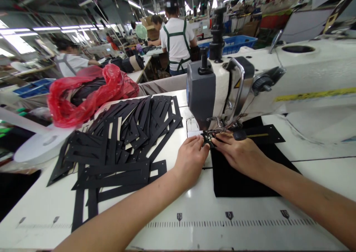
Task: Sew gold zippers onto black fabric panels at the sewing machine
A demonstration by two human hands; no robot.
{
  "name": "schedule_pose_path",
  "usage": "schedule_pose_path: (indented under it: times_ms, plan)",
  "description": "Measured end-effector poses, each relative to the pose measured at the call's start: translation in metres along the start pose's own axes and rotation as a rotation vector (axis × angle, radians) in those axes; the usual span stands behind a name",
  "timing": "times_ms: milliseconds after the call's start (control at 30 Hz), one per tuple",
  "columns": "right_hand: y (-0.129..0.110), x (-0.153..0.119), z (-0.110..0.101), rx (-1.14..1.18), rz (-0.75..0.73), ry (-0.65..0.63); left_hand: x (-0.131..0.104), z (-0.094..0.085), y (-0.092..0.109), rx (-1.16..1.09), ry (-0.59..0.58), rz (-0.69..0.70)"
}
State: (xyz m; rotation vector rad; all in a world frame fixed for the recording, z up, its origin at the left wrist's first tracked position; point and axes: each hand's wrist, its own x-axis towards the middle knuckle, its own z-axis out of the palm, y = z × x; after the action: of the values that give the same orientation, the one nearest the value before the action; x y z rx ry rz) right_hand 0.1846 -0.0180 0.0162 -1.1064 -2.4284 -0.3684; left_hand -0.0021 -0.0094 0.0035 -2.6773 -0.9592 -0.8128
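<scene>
Beside the needle area of a white and grey sewing machine, my left hand has its fingers bent together at the edge of a black piece. Close to its right, my right hand presses with its fingers on the black piece by the presser foot. Black fabric spreads on the table under my right hand and wrist. A black strip with a slot lies behind that hand. What my left fingertips pinch is too small to make out.
Many black slotted frames are heaped left of my left hand. A red plastic bag sits behind them. The machine arm extends right. A ruler scale runs along the table's front. People work farther back.
</scene>
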Motion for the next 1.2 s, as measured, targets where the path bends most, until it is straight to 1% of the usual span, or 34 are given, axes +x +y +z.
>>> schedule_pose_path:
  times_ms: [233,500,767,1000,1200]
  plan:
    - [0.002,-0.002,0.001,0.046,0.004,-0.011,0.002,0.0,0.001,0.016,0.0,0.006]
    - [0.006,0.005,0.002,0.078,0.035,-0.073,0.006,0.003,-0.008,-0.021,-0.014,0.0]
    - [0.009,0.004,0.005,0.102,0.022,-0.044,0.009,0.005,-0.008,-0.019,0.032,-0.001]
    - [0.01,0.006,0.005,0.056,0.025,-0.057,0.011,0.007,-0.009,-0.052,0.036,-0.022]
    - [0.012,0.007,0.007,0.044,0.032,-0.076,0.011,0.01,-0.009,-0.032,0.076,-0.073]
